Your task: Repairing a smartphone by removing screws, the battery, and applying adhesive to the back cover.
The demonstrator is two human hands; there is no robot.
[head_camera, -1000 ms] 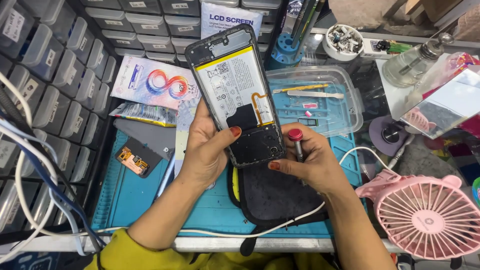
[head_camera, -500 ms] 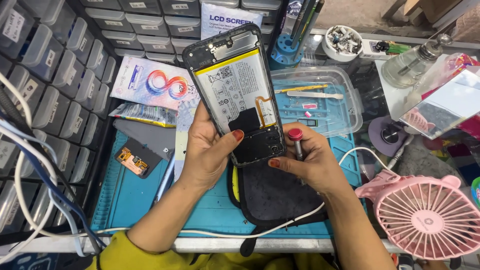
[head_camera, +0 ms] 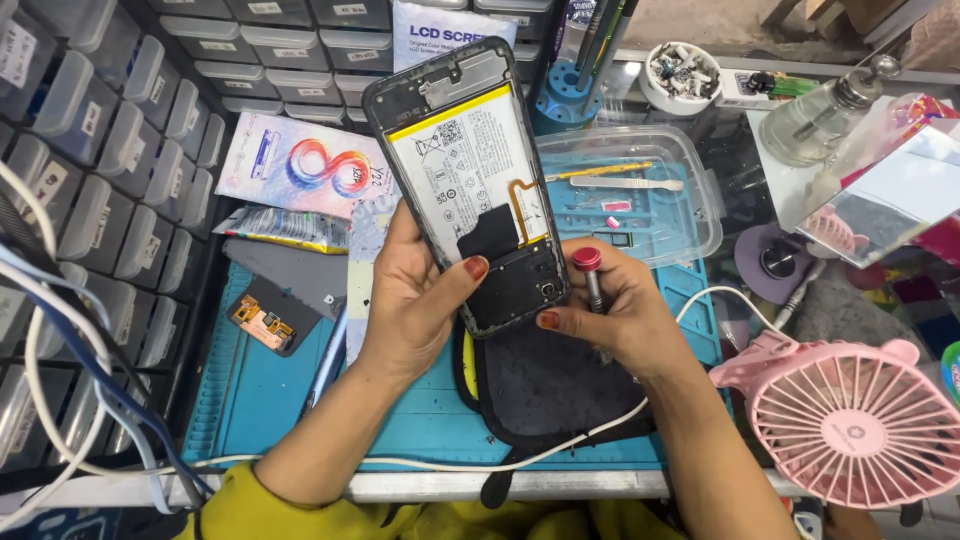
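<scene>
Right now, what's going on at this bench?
A person is holding an opened phone with its back cover off, so the battery shows. The left hand grips the phone's lower edge, thumb across the dark bottom part. The right hand steadies the other side while holding a small screwdriver with a red cap. Below lie a blue work mat and a black pad; a pink fan sits to the right.

Opened phone, back cover off, white battery and orange flex cable exposed, dark frame, tilted top-away, raised above blue mat. Screwdriver, red cap up, metal shaft, upright beside phone's lower right corner.
</scene>
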